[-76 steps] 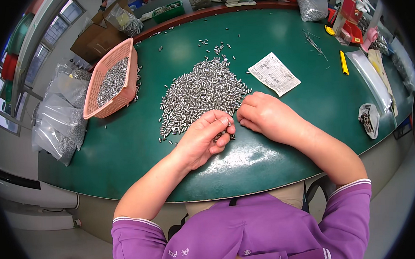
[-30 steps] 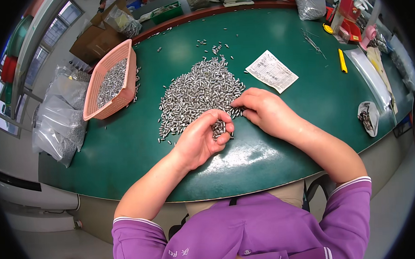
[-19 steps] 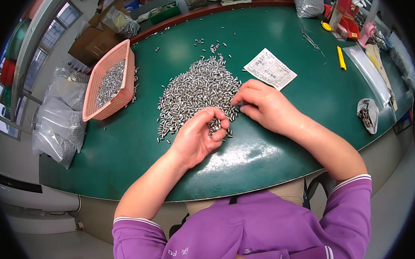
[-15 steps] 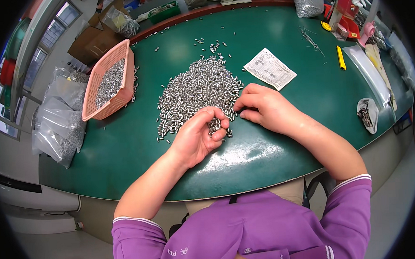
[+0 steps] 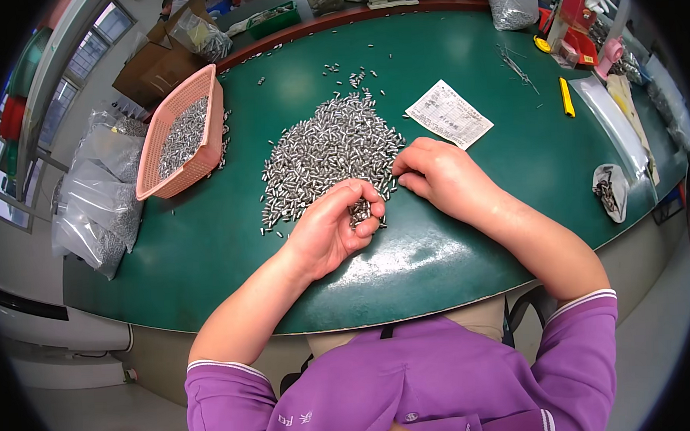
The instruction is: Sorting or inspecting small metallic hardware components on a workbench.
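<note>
A large heap of small silver metal pins [image 5: 323,151] lies on the green table [image 5: 208,244]. My left hand [image 5: 330,230] rests palm up at the heap's near edge, its fingers curled around a handful of the pins [image 5: 359,211]. My right hand [image 5: 435,173] lies on the table just right of the heap, fingers bent, with the fingertips touching the pins at its edge; whether it holds any is hidden.
A pink plastic basket [image 5: 191,122] with more pins stands at the left. Clear bags [image 5: 101,195] hang off the left edge. A printed slip [image 5: 448,115] lies beyond my right hand, a yellow marker [image 5: 565,96] and a small bag of parts [image 5: 609,188] farther right.
My left hand has turned palm up and gathered a handful of pins. My right hand has slid a little toward the heap's edge. The heap and basket stay put.
</note>
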The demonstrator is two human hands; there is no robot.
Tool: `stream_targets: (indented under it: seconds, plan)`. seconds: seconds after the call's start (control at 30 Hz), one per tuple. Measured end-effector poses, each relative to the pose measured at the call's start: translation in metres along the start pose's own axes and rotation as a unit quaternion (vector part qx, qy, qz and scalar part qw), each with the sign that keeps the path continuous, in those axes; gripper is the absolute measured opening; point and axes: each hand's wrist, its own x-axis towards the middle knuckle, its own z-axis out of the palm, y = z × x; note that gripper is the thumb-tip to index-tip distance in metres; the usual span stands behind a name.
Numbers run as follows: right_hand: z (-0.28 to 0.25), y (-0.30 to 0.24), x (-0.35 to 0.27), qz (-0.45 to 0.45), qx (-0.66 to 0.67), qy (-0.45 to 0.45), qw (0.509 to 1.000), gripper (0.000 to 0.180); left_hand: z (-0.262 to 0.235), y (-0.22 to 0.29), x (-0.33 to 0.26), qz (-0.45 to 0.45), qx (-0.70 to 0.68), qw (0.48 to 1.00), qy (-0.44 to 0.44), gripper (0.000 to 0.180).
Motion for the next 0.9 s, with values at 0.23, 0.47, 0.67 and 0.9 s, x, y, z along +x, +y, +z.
stream_targets:
  seconds: [0.23,0.47,0.67,0.9]
  plan:
    - [0.0004,0.0011,-0.0009,0.023,-0.010,0.012,1.000,0.011,0.0002,-0.0003,0.0003,0.000,0.005,1.000,-0.002,0.018]
    - [-0.0002,0.0029,-0.0008,-0.023,-0.031,0.015,0.999,0.011,0.0003,-0.0008,0.0006,-0.001,0.009,1.000,0.001,0.018]
    - [-0.0044,-0.0005,-0.0004,0.028,-0.018,-0.001,0.999,0.010,-0.0019,-0.0008,0.0005,0.001,0.004,1.000,0.001,0.017]
    - [-0.0022,0.0018,0.0022,0.017,0.004,-0.015,1.000,0.010,-0.0002,0.0022,0.0015,-0.009,0.023,1.000,0.003,0.013]
